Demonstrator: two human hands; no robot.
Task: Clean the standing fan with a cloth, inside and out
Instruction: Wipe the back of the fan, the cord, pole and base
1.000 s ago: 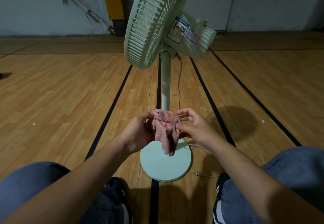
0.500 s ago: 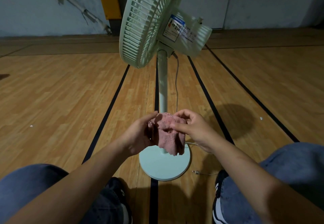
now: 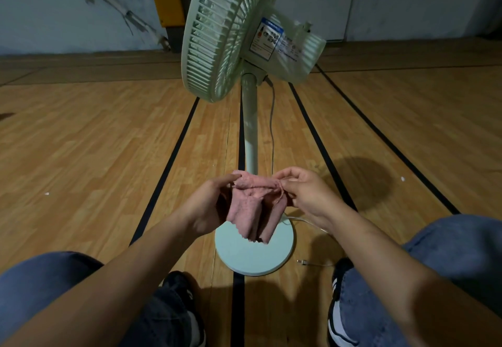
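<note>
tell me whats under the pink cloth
The fan's round base lies on the floor below the hanging pink cloth; the base's far edge and the pole's foot are covered by it.

Fan pole beyond hands

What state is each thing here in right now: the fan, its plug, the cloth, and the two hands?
Standing fan: upright on its round base, grille closed.
Plug: lying loose on the floor, not plugged in.
Pink cloth: off the fan, stretched between both hands, the rest hanging in folds.
Left hand: fingers pinch the cloth's left corner.
Right hand: fingers pinch the cloth's right corner.
</note>
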